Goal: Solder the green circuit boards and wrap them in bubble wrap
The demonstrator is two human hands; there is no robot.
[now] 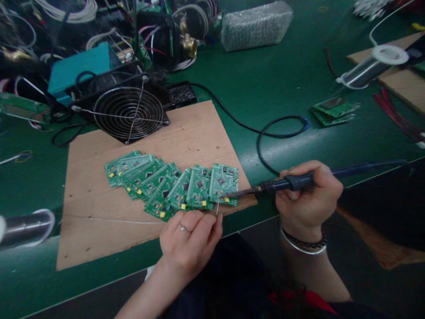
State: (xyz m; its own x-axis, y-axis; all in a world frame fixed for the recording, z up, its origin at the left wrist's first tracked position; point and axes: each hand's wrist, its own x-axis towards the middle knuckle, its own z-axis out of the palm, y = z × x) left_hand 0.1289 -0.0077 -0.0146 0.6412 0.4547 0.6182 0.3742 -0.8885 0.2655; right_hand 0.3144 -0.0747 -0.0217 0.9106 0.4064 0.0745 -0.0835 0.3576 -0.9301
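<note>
Several green circuit boards (172, 184) lie overlapped in a row on a brown wooden board (99, 212). My right hand (307, 199) is closed around the dark handle of a soldering iron (282, 184); its tip touches the lower edge of the rightmost circuit board (224, 181). My left hand (189, 241) pinches a thin solder wire (217, 207) and holds its end up next to the iron's tip. A ring is on that hand, and bracelets circle my right wrist.
A black wire-guard fan (128, 113) stands at the wooden board's far edge beside a teal box (79, 68). The iron's black cable (265, 133) loops over the green mat. A solder spool (372, 66), two spare boards (334, 110) and a bubble-wrapped pack (255, 24) lie at the right.
</note>
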